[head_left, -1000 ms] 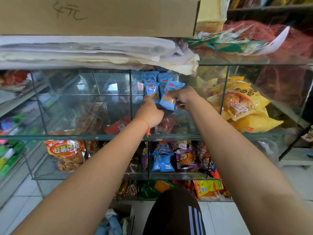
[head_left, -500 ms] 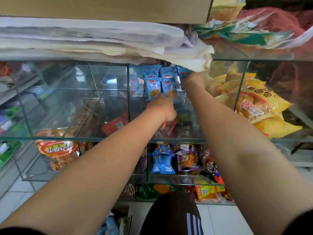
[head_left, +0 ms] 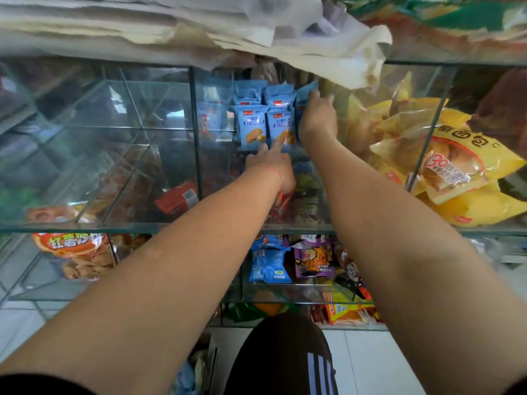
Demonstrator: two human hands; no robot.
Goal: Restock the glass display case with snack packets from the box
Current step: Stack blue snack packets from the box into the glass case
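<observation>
Blue snack packets (head_left: 251,125) stand upright in rows inside the middle upper compartment of the glass display case (head_left: 196,155). My right hand (head_left: 316,119) reaches deep into that compartment and grips one more blue packet (head_left: 307,91) at the right end of the rows, near the glass divider. My left hand (head_left: 271,163) is lower and nearer, with its forefinger stretched out against the front right packet (head_left: 281,126). Part of an open box (head_left: 199,366) shows on the floor by my knee; its contents are blurred.
Large yellow bread bags (head_left: 456,169) fill the compartment to the right. The compartment on the left holds nothing on its glass shelf (head_left: 85,223). Crumpled paper (head_left: 328,41) hangs over the case's top edge just above my right hand. Lower shelves hold mixed snack packets (head_left: 312,259).
My right hand has carried its blue packet from the front of the compartment up and back to the right end of the rows. My left hand has dropped slightly and now points a forefinger at the front packet.
</observation>
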